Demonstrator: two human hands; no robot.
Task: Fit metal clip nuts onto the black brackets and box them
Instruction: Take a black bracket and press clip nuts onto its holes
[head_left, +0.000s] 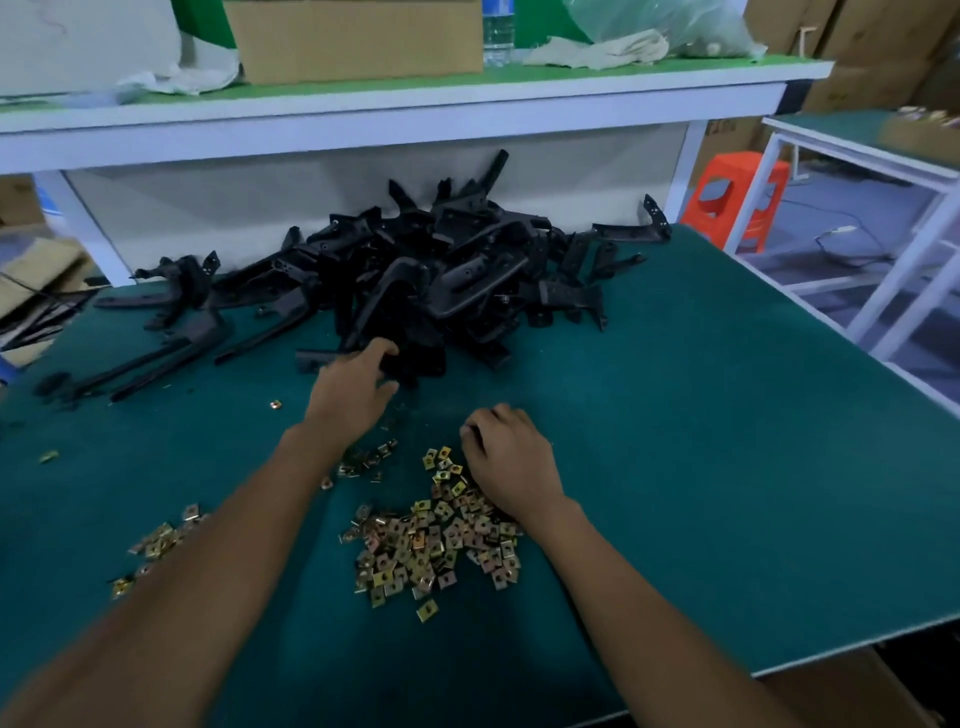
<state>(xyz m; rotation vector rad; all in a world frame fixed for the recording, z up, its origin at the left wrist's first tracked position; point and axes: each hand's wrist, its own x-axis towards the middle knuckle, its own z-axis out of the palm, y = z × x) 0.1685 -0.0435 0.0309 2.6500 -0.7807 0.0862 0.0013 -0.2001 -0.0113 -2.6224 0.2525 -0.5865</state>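
Note:
A big heap of black brackets (426, 275) lies at the back of the green table (727, 467). My left hand (353, 389) reaches into the heap's near edge, thumb and fingers closing round a black bracket (405, 358). Brass-coloured clip nuts (436, 540) lie in a loose pile in front of me. My right hand (509, 462) rests at the far edge of that pile with fingers curled; whether it holds a nut is hidden. A smaller group of clip nuts (156, 540) lies to the left, partly under my left forearm.
A white shelf (395, 104) above the heap carries a cardboard box (358, 39), a water bottle (498, 31) and rags. An orange stool (737, 197) and a white frame rack (893, 218) stand beyond the table's right edge. Cardboard (36, 291) lies at the left.

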